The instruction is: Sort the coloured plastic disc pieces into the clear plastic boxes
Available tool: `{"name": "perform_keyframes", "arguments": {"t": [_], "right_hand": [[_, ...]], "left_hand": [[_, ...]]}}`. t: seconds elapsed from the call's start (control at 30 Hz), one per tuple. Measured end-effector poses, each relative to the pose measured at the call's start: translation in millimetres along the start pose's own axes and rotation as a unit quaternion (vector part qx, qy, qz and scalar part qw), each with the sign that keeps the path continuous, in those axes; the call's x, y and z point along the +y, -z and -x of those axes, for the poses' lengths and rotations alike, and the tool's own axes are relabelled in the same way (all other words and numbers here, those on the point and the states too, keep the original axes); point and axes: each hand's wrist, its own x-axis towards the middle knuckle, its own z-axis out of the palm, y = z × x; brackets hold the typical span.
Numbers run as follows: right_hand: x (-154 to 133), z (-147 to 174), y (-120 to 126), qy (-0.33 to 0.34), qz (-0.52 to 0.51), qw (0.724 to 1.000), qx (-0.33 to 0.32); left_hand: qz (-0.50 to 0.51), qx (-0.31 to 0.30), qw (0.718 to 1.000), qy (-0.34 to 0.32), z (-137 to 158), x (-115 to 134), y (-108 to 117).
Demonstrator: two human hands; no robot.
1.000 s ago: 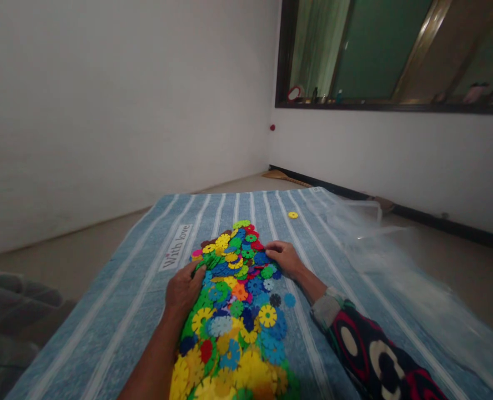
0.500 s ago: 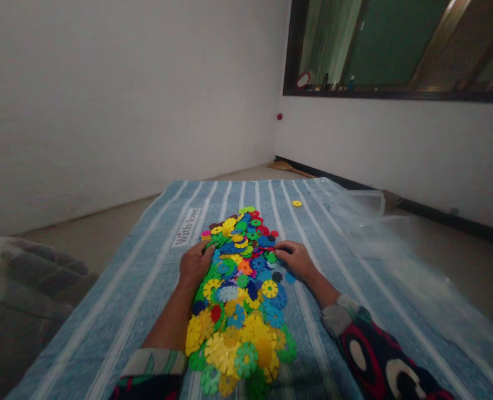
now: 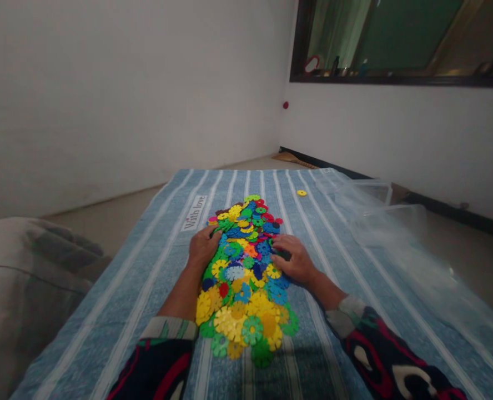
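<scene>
A long heap of flat plastic snowflake discs [image 3: 242, 278] in yellow, green, blue, red and orange lies on a blue striped towel [image 3: 146, 278]. My left hand [image 3: 202, 248] rests on the heap's left edge with fingers curled against the discs. On the right edge my right hand [image 3: 294, 259] lies palm down, covering a few discs. Neither hand lifts a disc. One yellow disc [image 3: 301, 193] sits apart, farther back on the towel.
A clear plastic bag [image 3: 400, 244] and a clear box [image 3: 375, 191] lie at the towel's right. A grey bundle [image 3: 25, 283] sits at the left. White walls meet in the corner ahead, with a dark-framed window [image 3: 400, 44] on the right wall.
Both hands have slid toward me along the heap's sides, drawing the discs closer together. The camera has tilted down, so more of the heap's near end shows.
</scene>
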Motion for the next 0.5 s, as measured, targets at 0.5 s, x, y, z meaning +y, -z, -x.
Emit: {"name": "perform_keyframes", "arguments": {"t": [0.5], "right_hand": [[-44,6,-27,0.192,0.099,0.959,-0.185]], "left_hand": [[0.026,-0.024,0.999,-0.029,0,-6,-1]]}}
